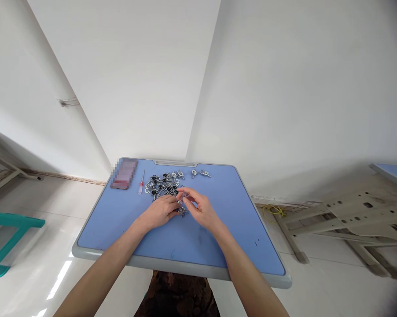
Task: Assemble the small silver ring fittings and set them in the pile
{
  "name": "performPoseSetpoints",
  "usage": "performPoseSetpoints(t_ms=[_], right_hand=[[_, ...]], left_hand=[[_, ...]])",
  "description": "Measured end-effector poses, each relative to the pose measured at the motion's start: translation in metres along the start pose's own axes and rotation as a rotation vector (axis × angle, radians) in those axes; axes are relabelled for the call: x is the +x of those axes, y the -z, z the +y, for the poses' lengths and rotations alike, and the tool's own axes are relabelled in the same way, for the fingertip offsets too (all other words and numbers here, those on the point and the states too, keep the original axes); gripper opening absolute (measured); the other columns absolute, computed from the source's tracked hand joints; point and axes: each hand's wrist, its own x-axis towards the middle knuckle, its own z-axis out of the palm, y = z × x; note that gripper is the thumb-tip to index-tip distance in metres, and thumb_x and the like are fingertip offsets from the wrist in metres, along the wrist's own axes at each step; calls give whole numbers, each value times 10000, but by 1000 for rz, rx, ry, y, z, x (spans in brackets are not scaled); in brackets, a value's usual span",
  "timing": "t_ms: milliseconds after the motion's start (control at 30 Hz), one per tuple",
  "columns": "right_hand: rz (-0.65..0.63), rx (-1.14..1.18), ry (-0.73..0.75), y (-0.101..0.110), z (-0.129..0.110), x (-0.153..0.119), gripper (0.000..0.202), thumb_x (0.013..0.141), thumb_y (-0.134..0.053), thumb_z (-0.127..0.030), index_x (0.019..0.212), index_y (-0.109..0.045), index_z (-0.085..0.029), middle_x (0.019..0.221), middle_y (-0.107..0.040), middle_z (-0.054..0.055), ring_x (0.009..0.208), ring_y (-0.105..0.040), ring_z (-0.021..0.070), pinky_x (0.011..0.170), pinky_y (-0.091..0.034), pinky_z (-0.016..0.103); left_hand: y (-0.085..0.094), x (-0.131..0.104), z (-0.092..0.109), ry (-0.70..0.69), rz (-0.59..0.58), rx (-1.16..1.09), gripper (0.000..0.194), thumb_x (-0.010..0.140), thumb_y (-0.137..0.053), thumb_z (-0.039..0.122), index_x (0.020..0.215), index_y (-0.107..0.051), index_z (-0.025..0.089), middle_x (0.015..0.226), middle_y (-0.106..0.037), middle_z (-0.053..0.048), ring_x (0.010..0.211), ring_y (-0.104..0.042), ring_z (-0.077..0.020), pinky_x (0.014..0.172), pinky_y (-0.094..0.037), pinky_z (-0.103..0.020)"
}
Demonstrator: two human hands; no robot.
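The left grip (162,211) grasps a metal fitting (181,212); the right grip's (200,209) hold I cannot tell. Metal parts (162,184) lie toward the back edge of the desk (188,242).

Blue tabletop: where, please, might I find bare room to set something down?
The blue tabletop is bare between the right hand and its right edge, and between the left forearm and its left edge. It is crowded at the pile of metal parts, near the screwdriver.
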Motion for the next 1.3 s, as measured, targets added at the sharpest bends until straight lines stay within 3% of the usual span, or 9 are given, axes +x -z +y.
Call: performPoseSetpoints(t_ms=[233, 433, 633, 900, 1033, 1300], right_hand=[[76, -85, 70, 1, 3, 2, 219, 877, -472, -264, 1039, -618, -243, 906, -566, 47, 791, -557, 158, 738, -503, 324], [6, -23, 17, 3, 3, 1, 286, 903, -401, -224, 1149, -544, -243, 929, -601, 39, 849, -569, 156, 779, -496, 330], [41, -93, 69, 0, 1, 2, 251, 879, -471, -239, 1097, -592, -259, 949, -545, 48, 818, -550, 153, 763, -494, 327], [16, -57, 22, 1, 1, 0, 312, 903, -408, -228, 1194, -516, -264, 958, -580, 41, 871, -558, 160, 774, -501, 332], [22, -117, 62, -2, 1, 0, 303, 889, -460, -274, 1180, -544, -279, 933, -559, 46, 816, -547, 161, 750, -507, 334], [-1, -110, 65, 1, 1, 1, 346, 915, -377, -235, 1233, -508, -276, 958, -560, 51, 874, -544, 168, 758, -503, 334]], left_hand=[[0, 0, 0, 16, -21, 17, 163, 894, -490, 252, 992, -588, 168, 901, -598, -53, 891, -553, -195, 779, -447, -325], [1, 0, 0, 10, -17, 11, 142, 883, -507, 238, 975, -591, 171, 926, -599, -59, 884, -558, -193, 780, -449, -327], [0, 0, 0, 14, -13, 17, 173, 898, -479, 246, 1012, -584, 170, 906, -601, -55, 895, -554, -202, 770, -452, -327], [1, 0, 0, 4, -18, 15, 127, 888, -493, 224, 957, -583, 169, 906, -597, -50, 873, -556, -192, 772, -447, -328], [-1, 0, 1, 19, -3, 8, 139, 891, -491, 236, 971, -580, 166, 894, -598, -55, 880, -554, -196, 759, -452, -323], [1, 0, 1, 6, -15, 28, 126, 884, -501, 232, 948, -591, 172, 859, -581, -48, 841, -554, -186, 755, -446, -321]])
